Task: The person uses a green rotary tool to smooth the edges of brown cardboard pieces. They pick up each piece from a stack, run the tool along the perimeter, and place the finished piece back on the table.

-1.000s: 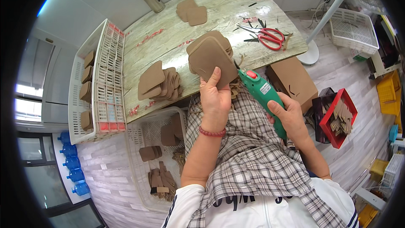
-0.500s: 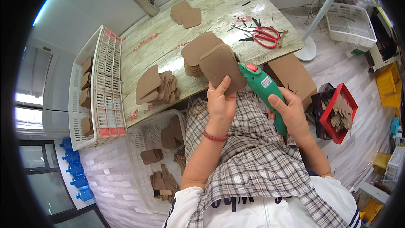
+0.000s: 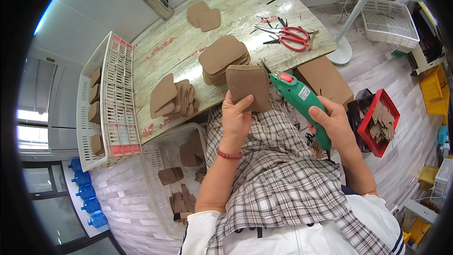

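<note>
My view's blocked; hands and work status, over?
Left hand holds pad. Right hand grips cutter, beside pad. Scissors on table, apart from both hands.

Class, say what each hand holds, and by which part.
The left hand holds a brown pad by its lower left corner, thumb on its face; the right hand holds the green tool around its rear half.

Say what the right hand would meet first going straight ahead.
Led by its cutter, the right hand would probably meet the table beside the stacked pads, though depth is unclear.
</note>
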Motion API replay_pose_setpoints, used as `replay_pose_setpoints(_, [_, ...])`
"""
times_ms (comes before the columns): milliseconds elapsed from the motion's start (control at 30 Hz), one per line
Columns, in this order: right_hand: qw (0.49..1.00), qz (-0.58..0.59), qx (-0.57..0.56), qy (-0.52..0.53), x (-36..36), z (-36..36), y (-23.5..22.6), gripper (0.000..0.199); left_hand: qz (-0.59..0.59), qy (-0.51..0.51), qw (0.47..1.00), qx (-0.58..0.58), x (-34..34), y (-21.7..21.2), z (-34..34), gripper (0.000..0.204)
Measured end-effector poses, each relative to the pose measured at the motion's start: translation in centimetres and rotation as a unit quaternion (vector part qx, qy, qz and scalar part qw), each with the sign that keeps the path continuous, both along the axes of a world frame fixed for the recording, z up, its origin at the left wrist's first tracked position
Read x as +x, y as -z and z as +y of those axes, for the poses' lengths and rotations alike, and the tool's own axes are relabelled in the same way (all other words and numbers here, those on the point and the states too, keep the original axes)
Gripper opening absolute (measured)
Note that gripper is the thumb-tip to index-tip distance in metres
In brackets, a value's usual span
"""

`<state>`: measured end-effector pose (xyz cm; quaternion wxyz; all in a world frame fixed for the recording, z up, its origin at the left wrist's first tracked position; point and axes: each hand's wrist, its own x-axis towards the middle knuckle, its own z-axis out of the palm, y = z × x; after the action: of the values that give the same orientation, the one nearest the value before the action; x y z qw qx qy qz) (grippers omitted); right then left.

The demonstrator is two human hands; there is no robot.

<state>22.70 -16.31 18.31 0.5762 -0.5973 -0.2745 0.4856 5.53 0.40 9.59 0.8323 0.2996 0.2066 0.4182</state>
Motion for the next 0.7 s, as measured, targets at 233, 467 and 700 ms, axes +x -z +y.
replay_pose_setpoints(233, [0.998,-0.032,-0.021,-0.049,1.2,-1.6,0.1,0.039,0.108,0.067,0.988,0.083,-2.5,-1.7,2.2,0.043])
replay_pose_setpoints(467, [0.992,-0.097,-0.048,-0.059,1.1,-2.7,0.9,0.04,0.21,0.111,0.963,0.128,-3.4,-2.6,2.3,0.039])
replay_pose_setpoints(700, [0.994,-0.093,-0.041,-0.046,0.3,-2.7,1.6,0.038,0.256,0.139,0.952,0.093,-3.1,-2.8,0.3,0.035])
